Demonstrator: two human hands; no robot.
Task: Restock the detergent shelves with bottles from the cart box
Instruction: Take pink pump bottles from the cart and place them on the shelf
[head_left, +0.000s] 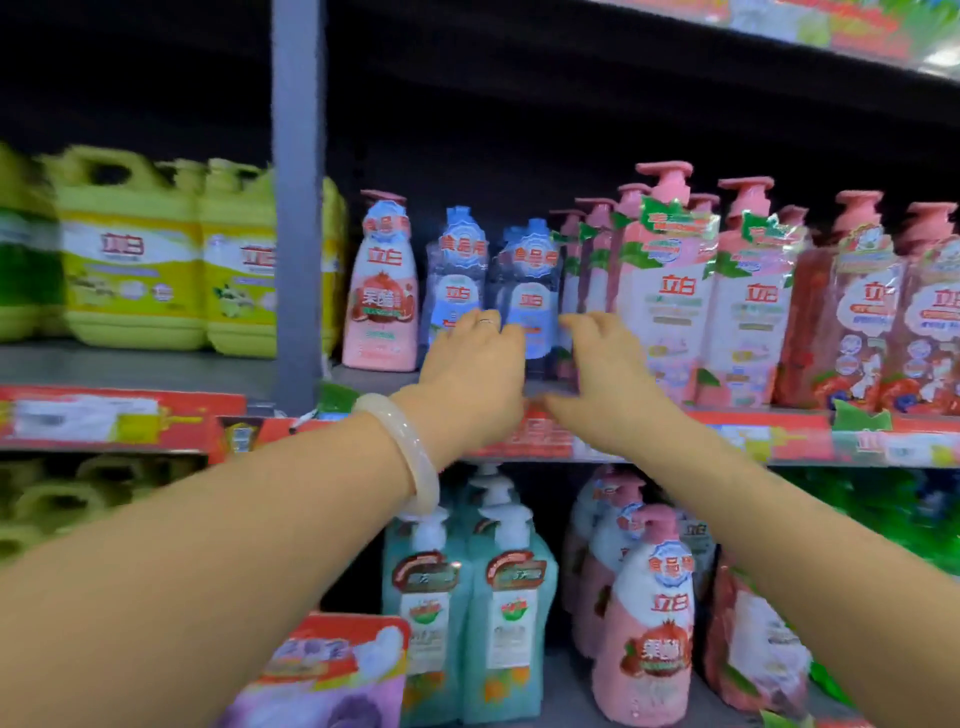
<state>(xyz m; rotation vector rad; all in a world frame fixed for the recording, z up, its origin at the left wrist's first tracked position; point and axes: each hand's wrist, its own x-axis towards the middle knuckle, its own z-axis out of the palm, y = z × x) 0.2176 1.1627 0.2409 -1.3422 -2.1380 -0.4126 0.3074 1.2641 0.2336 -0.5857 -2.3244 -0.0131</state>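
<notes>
Both hands reach onto the middle shelf (363, 379) at the two blue bottles (524, 291), which stand side by side between a lone pink pomegranate bottle (381, 291) on the left and a row of pink pump bottles (670, 291) on the right.

The left hand (475, 364), w/ a ring and a pale bangle (410, 452) on the wrist, lies over the lower part of the left blue bottle, fingers forward. The right hand (602, 374) is at the base of the right blue one. Whether either hand actually grips is hidden by the backs of the hands: can't tell. Neither looks clenched.

The cart box isn't in view, so remaining stock is unknown.

Risks from here, judged from the layout:
- Blue bottles are tall, narrow, film-wrapped. A push high on the body, or a slide w/ the base catching, could tip one back into the dark rear of the shelf or sideways.
- The right blue bottle sits just beside the pump row. A sideways nudge could knock the nearest pump bottle and start a domino along the row.
- The pomegranate bottle stands alone w/ a gap round it, so a left elbow swing or shove could topple it.
- Forearms cross the shelf-edge price strip (727, 431). Dragging back could snag the tags.
- The lower shelf's teal pump bottles (467, 597) sit right under the arms. Anything falling off the edge lands on them.
</notes>
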